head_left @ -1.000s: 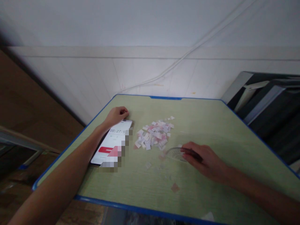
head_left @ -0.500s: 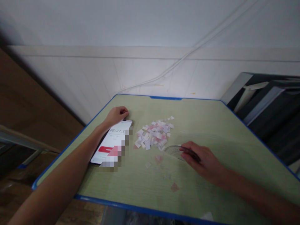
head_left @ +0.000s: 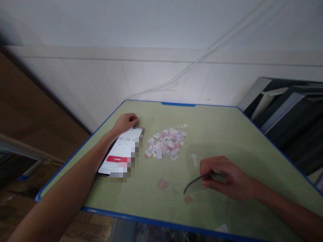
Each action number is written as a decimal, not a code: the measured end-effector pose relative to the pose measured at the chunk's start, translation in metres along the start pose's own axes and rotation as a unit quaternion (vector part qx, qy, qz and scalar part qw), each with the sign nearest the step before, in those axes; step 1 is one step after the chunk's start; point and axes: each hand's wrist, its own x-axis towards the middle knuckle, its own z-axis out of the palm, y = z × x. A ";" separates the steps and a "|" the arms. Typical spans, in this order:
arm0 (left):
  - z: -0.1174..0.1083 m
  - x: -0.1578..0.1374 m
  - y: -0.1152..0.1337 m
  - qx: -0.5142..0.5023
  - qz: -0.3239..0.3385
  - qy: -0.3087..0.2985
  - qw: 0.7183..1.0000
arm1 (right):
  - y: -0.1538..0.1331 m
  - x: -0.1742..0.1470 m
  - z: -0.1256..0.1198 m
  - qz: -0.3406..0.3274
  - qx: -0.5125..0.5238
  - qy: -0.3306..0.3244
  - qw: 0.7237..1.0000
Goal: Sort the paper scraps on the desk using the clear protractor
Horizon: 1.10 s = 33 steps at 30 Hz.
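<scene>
My right hand pinches a clear, curved protractor, now seen nearly edge-on, just above the table. To its left is a heap of small white and pinkish paper pieces. A few pieces lie apart: a pinkish one by the protractor's tip, a pink and white cluster, and a narrow white strip near my right fingers. My left hand rests on the table with its fingers curled in, beyond the top of a phone showing a running timer.
The pale green table has a blue rim and stands against a white wall with a cable along it. Dark folded panels lean at the right. A brown board stands at the left.
My right hand has drawn back toward me and tilted the protractor from flat to edge-on. The white strip now lies uncovered. My left hand stays put, while the timer moved from 27 to 28.
</scene>
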 end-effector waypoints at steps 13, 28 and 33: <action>0.000 0.000 -0.001 0.010 0.002 0.002 1.000 | -0.010 0.009 0.025 0.089 -0.066 0.004 0.994; 0.006 0.002 -0.003 0.003 0.002 0.003 1.000 | -0.010 0.027 0.041 0.182 -0.053 0.107 0.976; 0.005 0.002 0.000 0.015 0.000 0.008 1.000 | -0.016 0.051 0.050 0.176 0.023 0.072 0.981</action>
